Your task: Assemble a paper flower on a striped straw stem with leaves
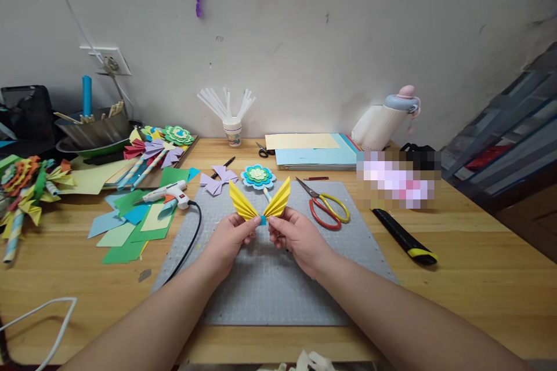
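Yellow pleated paper, folded into two fan-shaped wings (260, 202) joined by a small blue paper band (263, 219), is held up just above the grey gridded cutting mat (278, 284) at the middle of the wooden table (470, 278). The left hand (229, 239) pinches the base of the left wing between thumb and fingertips; the right hand (296, 239) pinches the base of the right wing the same way, so both sets of fingers are closed on the paper on either side of the band. Whether the band is already glued or only wrapped is hard to tell from this view.

The step in hand looks like fixing the centre of the bow and spreading its pleats. The next move probably calls for a steady pinch at the band while the folds are fanned evenly.

A white hot-glue gun (167, 192) lies left of the mat, red-and-yellow scissors (327, 210) on its right part, and a lilac paper bow (219, 181) and a blue-and-green paper flower (258, 177) just behind the wings.
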{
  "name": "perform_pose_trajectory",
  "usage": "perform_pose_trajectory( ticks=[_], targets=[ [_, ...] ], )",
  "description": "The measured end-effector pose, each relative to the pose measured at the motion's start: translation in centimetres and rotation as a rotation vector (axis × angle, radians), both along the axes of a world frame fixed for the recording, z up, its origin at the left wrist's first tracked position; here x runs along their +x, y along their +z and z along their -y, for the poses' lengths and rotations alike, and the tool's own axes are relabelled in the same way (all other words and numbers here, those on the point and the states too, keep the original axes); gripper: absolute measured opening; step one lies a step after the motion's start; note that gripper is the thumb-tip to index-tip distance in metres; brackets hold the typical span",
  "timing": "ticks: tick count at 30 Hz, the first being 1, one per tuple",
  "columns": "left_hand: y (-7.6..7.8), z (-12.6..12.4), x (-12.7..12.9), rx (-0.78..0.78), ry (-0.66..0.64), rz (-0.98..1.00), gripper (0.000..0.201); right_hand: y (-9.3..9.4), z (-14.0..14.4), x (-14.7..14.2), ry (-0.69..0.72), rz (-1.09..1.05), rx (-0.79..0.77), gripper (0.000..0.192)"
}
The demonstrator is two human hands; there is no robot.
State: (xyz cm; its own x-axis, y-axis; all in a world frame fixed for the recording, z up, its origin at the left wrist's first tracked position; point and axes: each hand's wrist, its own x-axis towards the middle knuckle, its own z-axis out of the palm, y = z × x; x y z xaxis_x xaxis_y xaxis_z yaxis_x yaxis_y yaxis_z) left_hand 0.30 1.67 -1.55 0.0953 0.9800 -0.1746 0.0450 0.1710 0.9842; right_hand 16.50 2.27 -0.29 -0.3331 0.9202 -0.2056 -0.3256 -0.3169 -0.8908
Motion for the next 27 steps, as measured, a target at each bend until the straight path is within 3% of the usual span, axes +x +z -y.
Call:
perform_pose_trajectory(
  ticks=[9,15,21,24,27],
  targets=[
    [0.4,0.1,0.1,-0.032,-0.007,-0.029,0.022,-0.1,-0.1,0.0,-0.001,0.053,0.083,0.033],
    [1.0,0.2,0.3,-0.023,0.022,-0.069,0.021,0.4,-0.8,0.7,-0.148,0.154,0.258,0.035],
    [1.5,0.7,0.8,-0.051,0.022,-0.076,0.017,0.3,-1.7,1.1,-0.243,0.304,0.308,0.036],
    [1.6,0.4,0.5,-0.071,0.114,-0.072,0.021,0.7,-2.3,1.6,-0.275,0.450,0.323,0.037],
    [1.3,-0.3,-0.1,-0.075,0.285,-0.048,0.028,1.2,-2.5,2.7,-0.236,0.677,0.330,0.033]
  ],
)
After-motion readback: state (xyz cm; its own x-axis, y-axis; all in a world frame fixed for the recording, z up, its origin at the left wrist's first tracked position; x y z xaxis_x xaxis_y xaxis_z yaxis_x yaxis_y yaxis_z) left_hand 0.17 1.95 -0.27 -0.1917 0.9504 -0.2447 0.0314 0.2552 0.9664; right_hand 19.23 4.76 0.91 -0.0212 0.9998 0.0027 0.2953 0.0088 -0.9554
